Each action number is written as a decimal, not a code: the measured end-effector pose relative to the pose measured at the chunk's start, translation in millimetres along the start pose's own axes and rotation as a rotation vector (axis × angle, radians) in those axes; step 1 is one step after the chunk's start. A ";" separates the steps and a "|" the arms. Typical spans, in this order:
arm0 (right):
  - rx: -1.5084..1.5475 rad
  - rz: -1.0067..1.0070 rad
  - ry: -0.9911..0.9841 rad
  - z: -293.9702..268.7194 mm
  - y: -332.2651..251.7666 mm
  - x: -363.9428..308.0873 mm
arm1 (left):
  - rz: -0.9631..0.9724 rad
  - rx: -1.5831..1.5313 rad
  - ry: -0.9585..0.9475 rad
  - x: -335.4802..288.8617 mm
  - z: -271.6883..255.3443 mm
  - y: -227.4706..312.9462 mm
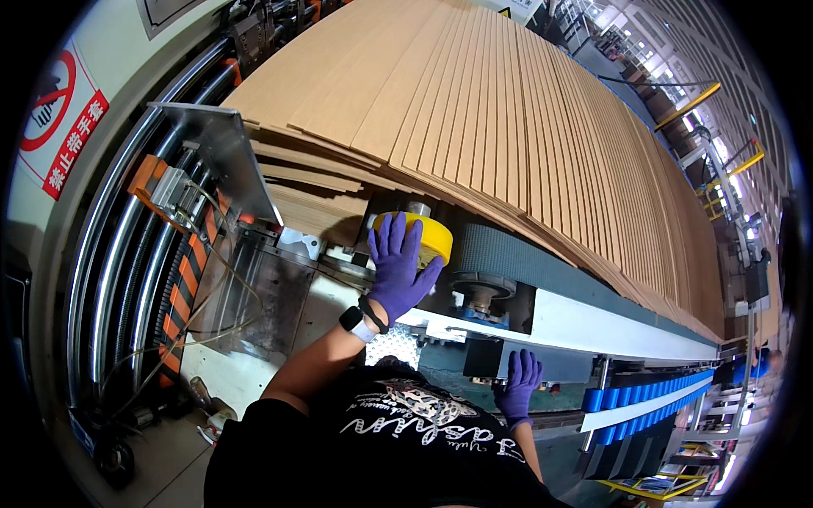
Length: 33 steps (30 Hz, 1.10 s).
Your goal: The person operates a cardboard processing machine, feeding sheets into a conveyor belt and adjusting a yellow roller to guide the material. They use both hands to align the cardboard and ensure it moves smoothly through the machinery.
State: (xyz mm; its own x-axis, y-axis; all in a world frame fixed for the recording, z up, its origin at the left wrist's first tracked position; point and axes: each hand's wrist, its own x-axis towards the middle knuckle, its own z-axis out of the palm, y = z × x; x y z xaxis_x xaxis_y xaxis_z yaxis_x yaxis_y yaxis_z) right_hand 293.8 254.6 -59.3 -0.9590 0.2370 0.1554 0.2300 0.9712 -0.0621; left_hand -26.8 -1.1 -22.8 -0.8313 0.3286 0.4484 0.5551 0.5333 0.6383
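Note:
My left hand [401, 269], in a purple glove, lies with its fingers stretched out against the near side of a yellow wheel [437, 240]. It does not close around the wheel. Beside the wheel, a dark green ribbed belt [500, 254] bends round a pulley [483, 292]. Low on the right, my right hand [517, 385], also purple-gloved, has its fingers extended up against a grey panel [559, 366] under the white rail [593, 323]. Nothing shows in its grip. Beyond the belt, overlapping brown cardboard sheets [474, 110] spread in a long fanned row.
Steel rollers [114, 254] and an upright metal plate [229, 157] stand at left, with an orange-and-black striped strip [179, 305] and a loose cable [246, 317]. Blue rollers [644, 394] line the right. Another person [758, 364] is at the far right.

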 end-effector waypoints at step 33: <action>0.011 0.007 -0.004 1.8 -0.2 -0.2 | 0.018 0.069 -0.022 0.4 -2.7 1.9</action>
State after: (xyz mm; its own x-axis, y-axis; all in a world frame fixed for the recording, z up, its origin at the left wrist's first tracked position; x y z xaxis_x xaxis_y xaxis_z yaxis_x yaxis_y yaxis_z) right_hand 293.7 254.3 -61.1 -0.9579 0.2440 0.1511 0.2353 0.9691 -0.0738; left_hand -26.0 -2.1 -19.7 -0.8221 0.3549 0.4451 0.5671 0.5793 0.5855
